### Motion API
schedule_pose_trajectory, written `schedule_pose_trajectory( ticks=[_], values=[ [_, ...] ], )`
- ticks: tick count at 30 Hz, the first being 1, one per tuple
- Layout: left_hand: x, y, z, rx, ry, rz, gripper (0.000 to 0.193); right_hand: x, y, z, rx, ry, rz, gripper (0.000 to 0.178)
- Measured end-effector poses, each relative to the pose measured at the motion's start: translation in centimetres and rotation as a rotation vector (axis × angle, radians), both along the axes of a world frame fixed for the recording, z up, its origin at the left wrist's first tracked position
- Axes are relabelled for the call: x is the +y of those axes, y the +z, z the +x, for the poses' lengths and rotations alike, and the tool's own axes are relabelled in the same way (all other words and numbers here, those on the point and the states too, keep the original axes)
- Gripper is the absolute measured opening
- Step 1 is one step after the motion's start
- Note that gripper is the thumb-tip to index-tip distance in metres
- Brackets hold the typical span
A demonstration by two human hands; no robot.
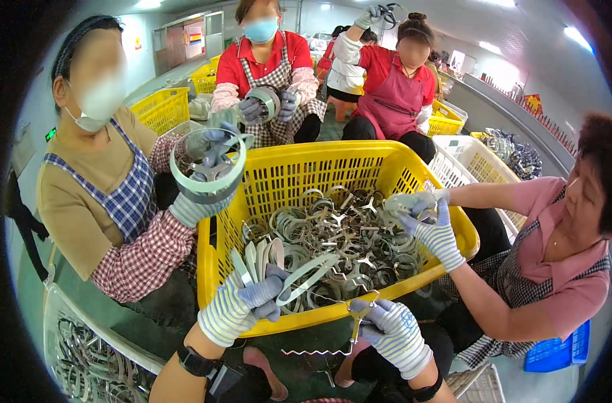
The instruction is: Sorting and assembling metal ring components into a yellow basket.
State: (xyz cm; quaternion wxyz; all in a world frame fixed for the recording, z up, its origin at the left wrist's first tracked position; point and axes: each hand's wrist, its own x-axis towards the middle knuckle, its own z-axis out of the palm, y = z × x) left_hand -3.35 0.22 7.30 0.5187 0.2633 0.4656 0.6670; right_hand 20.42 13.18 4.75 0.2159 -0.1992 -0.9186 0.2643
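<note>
My left hand [235, 307], in a striped glove with grey fingertips, is closed on several pale grey-green metal rings [261, 256]. The rings fan upward over the near rim of the yellow basket [336, 311]. My right hand [398, 337], gloved alike, is closed on a yellowish three-armed metal bracket [355, 327] with thin zigzag ends, one stretching left below the rim. A loose-looking ring [311, 277] slants between my hands; its far end lies over the pile. Inside the basket lies a tangled pile of rings and three-armed brackets [337, 219].
Around the basket, a person at left holds a large ring frame [208, 181], one opposite holds a ring [265, 102], and one at right handles rings [413, 205]. Another raises a dark part [388, 12]. A white crate [101, 322] with metal parts stands lower left, a blue crate [557, 349] lower right.
</note>
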Motion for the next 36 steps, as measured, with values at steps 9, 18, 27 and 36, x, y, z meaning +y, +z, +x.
schedule_pose_trajectory(
  ticks=[9, 18, 27, 36],
  values=[
    [-0.6, 1.3, 1.0, 0.238, -0.191, -0.150, 0.034, 0.5, 0.2, 0.8, 0.040, -0.156, -0.020, 0.037],
    [-0.3, 0.3, 1.2, 0.826, -0.228, 0.047, 0.031, 0.3, -0.2, 1.4, 0.078, -0.276, 0.027, 0.037],
    [-0.2, -0.5, 4.5, 0.883, 0.105, 0.102, 0.031, -0.2, -0.6, 1.1, 0.161, -0.321, -0.027, 0.036],
    [-0.6, -0.4, 7.8, 0.145, 0.113, 0.001, 0.066, 0.0, -1.4, 0.9, 0.207, -0.371, -0.157, 0.033]
  ],
)
